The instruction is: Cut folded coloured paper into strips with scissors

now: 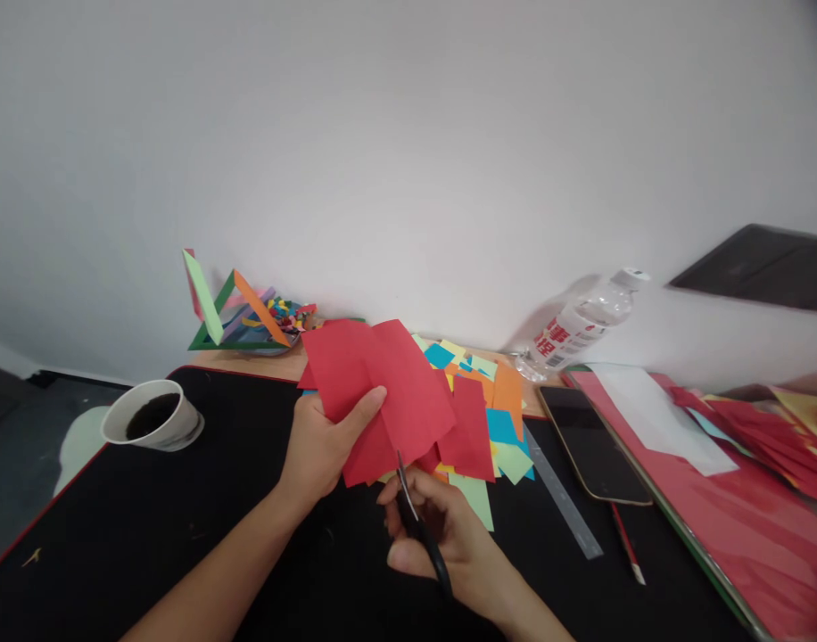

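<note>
My left hand [325, 446] is closed on a sheet of red paper [408, 383], thumb on top and fingers hidden underneath. A fold or cut line runs up the middle of the sheet. From below, my right hand [441, 526] grips a pair of scissors [418, 526] with black handles. The blades point up at the lower edge of the red paper; I cannot tell whether they are biting into it. Behind and to the right of the held sheet lies a heap of coloured paper pieces [506, 428] in red, orange, blue, yellow and pale green.
A paper cup [193, 430] of dark liquid stands at left. Behind it, a tray of scraps [268, 349] sits by folded paper strips [204, 299]. To the right are a ruler [562, 495], phone [596, 446], red pencil [626, 539], leaning bottle [579, 325] and stacked red paper [749, 535].
</note>
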Motion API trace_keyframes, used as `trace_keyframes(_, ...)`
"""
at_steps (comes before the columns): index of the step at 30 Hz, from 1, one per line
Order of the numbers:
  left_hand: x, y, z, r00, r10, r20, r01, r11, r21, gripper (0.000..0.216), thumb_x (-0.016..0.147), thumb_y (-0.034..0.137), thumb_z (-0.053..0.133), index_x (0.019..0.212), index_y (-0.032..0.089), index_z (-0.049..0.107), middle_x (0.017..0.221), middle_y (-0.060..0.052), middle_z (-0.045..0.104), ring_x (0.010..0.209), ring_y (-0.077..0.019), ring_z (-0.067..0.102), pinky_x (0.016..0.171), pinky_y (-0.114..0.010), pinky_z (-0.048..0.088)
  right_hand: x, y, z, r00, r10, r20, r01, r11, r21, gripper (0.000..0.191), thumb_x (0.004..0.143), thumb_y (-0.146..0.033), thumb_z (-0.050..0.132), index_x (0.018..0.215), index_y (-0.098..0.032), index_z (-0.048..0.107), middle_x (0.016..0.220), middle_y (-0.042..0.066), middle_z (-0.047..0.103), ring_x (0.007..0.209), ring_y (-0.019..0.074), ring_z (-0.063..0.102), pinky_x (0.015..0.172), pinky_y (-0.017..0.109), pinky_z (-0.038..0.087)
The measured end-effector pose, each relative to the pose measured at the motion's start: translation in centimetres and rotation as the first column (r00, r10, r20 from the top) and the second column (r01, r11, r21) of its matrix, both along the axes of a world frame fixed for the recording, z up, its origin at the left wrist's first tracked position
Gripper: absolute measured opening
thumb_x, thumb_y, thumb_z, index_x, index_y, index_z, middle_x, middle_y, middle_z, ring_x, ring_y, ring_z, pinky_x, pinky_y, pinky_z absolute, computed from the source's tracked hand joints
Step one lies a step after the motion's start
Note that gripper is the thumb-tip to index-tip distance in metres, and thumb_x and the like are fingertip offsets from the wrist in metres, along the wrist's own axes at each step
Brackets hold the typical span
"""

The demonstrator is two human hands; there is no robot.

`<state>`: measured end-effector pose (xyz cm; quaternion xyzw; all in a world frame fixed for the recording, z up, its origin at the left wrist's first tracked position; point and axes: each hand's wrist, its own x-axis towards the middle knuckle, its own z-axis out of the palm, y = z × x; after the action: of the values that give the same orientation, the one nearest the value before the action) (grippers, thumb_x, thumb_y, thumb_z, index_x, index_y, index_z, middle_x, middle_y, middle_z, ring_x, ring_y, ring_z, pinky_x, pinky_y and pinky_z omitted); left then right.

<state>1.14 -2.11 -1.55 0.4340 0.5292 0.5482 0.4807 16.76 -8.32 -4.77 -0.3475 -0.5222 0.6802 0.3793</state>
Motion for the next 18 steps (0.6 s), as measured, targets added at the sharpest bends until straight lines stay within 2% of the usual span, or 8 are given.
trace_keyframes(6, 0.12, 0.04, 0.15, 0.999, 0.038, -0.015, -0.038, 0.999, -0.001, 0.028, 0.065, 0.039, 0.077, 0.063, 0.013, 0.068, 0.06, -0.002, 0.067, 0.052, -0.0136, 0.058, 0.046, -0.021, 0.045, 0.13, -0.02, -0.03, 0.999, 0.029, -0.024, -0.03, 0.999, -0.02, 0.042, 0.069, -0.043, 0.079, 0.097, -0.019, 0.058, 0.075, -0.002, 0.054, 0.066, 0.0115, 0.048, 0.061, 0.025, 0.036)
trace_keyframes(11, 0.14, 0.1, -0.01, 1.0, 0.031, 0.0, -0.031, 0.999, 0.01, 0.028, 0.066, 0.04, 0.076, 0.065, 0.013, 0.069, 0.062, -0.003, 0.067, 0.053, -0.0147, 0.059, 0.048, -0.023, 0.047, -0.04, -0.04, 0.03, 1.0, -0.001, -0.002, 0.001, 1.0, -0.005, 0.04, 0.069, -0.043, 0.079, 0.092, -0.018, 0.057, 0.068, -0.004, 0.05, 0.06, 0.0101, 0.045, 0.059, 0.025, 0.034)
trace_keyframes(18, 0.08, 0.04, -0.24, 1.0, 0.026, 0.018, -0.026, 1.0, 0.013, 0.027, 0.066, 0.04, 0.077, 0.066, 0.013, 0.07, 0.063, -0.003, 0.068, 0.055, -0.0157, 0.06, 0.049, -0.023, 0.048, -0.13, 0.02, -0.02, 1.0, -0.018, 0.005, 0.018, 1.0, 0.016, 0.039, 0.07, -0.044, 0.077, 0.09, -0.018, 0.057, 0.068, -0.003, 0.05, 0.061, 0.011, 0.045, 0.058, 0.025, 0.033)
